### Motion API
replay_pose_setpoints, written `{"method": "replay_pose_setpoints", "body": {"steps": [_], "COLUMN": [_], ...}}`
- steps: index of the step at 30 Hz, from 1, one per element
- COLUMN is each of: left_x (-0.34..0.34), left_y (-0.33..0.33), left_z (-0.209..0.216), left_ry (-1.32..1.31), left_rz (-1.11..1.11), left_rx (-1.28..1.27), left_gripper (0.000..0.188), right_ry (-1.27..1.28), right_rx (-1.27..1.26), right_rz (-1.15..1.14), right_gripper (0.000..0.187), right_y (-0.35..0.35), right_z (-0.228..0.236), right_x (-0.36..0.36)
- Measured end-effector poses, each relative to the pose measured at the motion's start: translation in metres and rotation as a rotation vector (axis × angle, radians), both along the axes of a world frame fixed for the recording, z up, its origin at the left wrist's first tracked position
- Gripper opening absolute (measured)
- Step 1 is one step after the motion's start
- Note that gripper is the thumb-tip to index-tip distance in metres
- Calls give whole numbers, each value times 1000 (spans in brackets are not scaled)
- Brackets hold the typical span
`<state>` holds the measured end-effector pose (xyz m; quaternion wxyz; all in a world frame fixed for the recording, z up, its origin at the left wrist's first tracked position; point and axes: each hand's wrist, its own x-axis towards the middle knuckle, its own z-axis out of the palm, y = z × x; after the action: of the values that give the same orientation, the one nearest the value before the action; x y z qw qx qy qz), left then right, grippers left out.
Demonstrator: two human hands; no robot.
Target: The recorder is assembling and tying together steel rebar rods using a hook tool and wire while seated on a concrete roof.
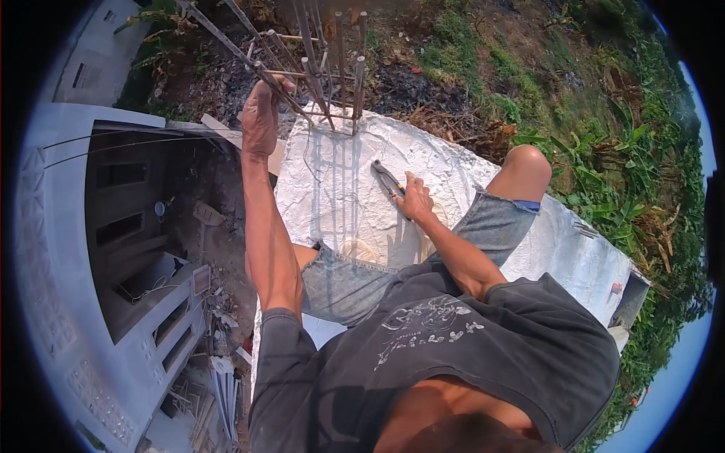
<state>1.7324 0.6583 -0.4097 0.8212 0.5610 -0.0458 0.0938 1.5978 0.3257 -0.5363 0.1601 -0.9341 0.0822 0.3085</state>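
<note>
My left hand (260,119) is raised at the cluster of steel rebar rods (359,83), its fingers closed round a rod at the left of the cluster. The rods stick up from the far edge of a rough white concrete slab (340,185), with thin cross ties (294,74) around them. My right hand (416,198) holds a pair of end-cutting pliers (377,165) by the handles, low over the slab. Their jaws point away from me towards the rebar, touching none of it. A thin wire (306,151) loops down near the rods' base.
I sit on the slab, my right knee (527,170) bent up. Past its left edge there is a drop to rubble (223,306) beside a grey-white building (53,249). Green plants (615,200) grow below on the right. A small red object (617,288) lies near the right end.
</note>
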Motion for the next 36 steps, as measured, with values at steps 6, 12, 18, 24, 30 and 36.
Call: {"method": "replay_pose_setpoints", "body": {"steps": [6,12,18,24,30,36], "left_x": [-5,1,2,-5,-5,-8], "left_y": [6,2,-7,-7,-10,-8], "left_z": [-8,-18,-13,-12,-8,-13], "left_ry": [3,-48,-14,30,59,54], "left_rz": [51,36,127,160,115,107], "left_rx": [-45,-103,-120,-106,-113,-92], "left_gripper": [49,49,51,54,54,53], "right_ry": [3,-221,-132,-129,-81,594], "right_rx": [-261,-382,-373,-207,228,659], "right_rz": [286,410,418,577,-1,-295], "right_gripper": [72,51,51,65,63,28], "right_y": [-6,-23,-20,-13,11,-9], "right_z": [-57,-92,-93,-62,-49,-31], "right_x": [-54,-60,-41,-24,0,14]}}
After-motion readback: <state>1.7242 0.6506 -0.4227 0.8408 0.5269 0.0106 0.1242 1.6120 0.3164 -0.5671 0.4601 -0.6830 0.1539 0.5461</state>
